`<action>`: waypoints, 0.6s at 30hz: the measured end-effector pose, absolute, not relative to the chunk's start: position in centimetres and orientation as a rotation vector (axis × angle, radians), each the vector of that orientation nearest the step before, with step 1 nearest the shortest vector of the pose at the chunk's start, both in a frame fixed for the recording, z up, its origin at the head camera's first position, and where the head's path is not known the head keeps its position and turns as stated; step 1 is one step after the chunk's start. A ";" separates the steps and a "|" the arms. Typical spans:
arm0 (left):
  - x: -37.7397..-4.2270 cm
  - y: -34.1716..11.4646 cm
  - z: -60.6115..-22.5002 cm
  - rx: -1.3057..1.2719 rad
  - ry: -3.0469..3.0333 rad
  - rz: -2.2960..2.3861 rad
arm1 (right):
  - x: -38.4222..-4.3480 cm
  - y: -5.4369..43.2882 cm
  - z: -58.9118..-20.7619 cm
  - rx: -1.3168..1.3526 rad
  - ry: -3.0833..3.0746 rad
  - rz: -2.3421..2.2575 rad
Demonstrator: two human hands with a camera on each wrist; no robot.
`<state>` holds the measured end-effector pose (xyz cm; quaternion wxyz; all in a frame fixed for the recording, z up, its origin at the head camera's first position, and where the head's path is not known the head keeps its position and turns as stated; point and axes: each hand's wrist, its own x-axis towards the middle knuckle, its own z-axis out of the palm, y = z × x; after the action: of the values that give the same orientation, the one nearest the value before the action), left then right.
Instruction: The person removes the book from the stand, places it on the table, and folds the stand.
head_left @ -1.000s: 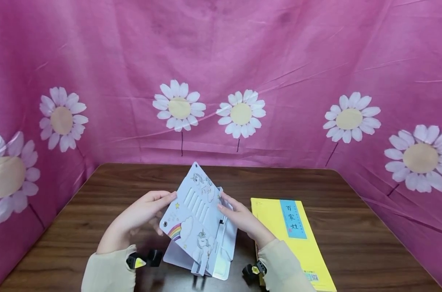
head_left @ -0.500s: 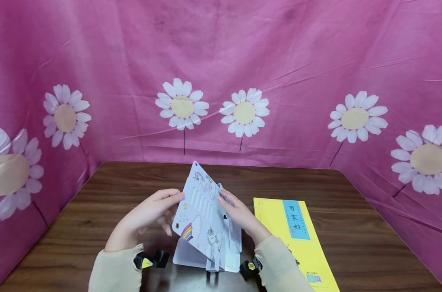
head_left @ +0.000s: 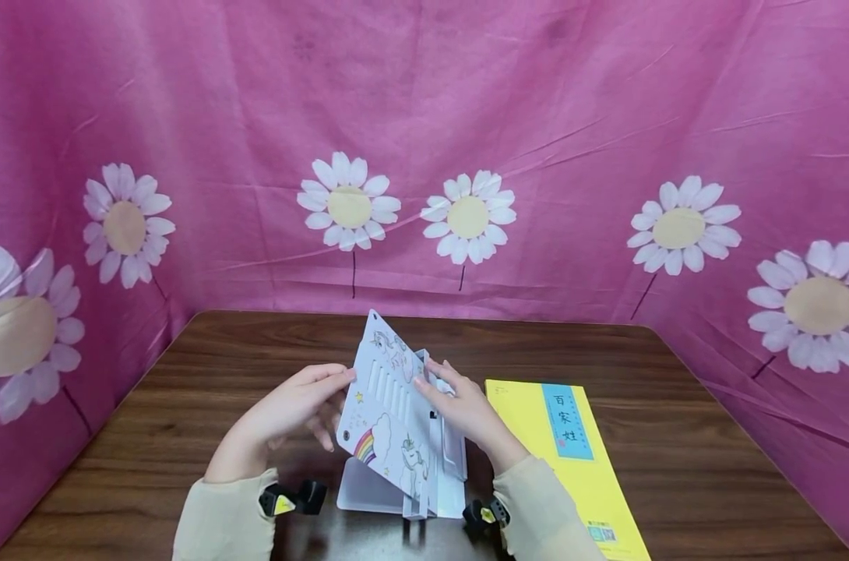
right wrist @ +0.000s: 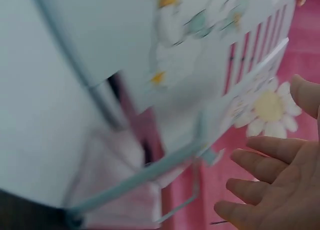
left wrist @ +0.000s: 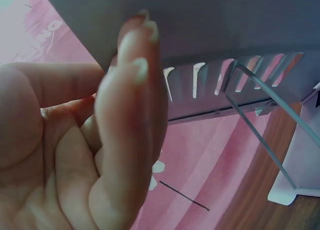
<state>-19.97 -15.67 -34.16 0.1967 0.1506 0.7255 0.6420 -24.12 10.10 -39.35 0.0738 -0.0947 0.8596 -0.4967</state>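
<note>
A white book stand (head_left: pixel 405 421) with unicorns, a rainbow and slots on its panel stands tilted on the table, its base plate (head_left: pixel 368 487) beneath. My left hand (head_left: pixel 294 405) pinches the panel's left edge, thumb in front and other fingers behind. In the left wrist view, those fingers (left wrist: pixel 125 120) bend near the panel's underside, and a wire support (left wrist: pixel 272 97) runs down towards the base. My right hand (head_left: pixel 470 409) is at the stand's right edge. Its fingers look straight and spread in the right wrist view, beside the stand; whether they touch it, I cannot tell.
A yellow book (head_left: pixel 526 436) with a blue title strip lies to the right, partly covered by my right sleeve (head_left: pixel 544 506). Behind the brown wooden table (head_left: pixel 684 452) hangs a pink cloth (head_left: pixel 565 93) with white daisies.
The stand has shifted a little to the right and its panel has turned, with my left hand following. My right hand's fingers have spread slightly. The view itself shifted slightly too.
</note>
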 end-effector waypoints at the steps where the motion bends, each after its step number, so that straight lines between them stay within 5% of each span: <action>1: -20.1 -15.7 -34.3 0.425 2.030 1.799 | -23.7 10.0 -39.0 -0.296 2.585 -1.505; 18: -21.8 -15.9 -38.1 0.460 1.991 1.776 | -16.2 6.4 -35.7 -1.293 2.701 -1.633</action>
<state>-21.82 -15.91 -38.10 0.2151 0.1659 0.7182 0.6407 -16.19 6.37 -35.72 -0.1342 -0.3758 0.7847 -0.4743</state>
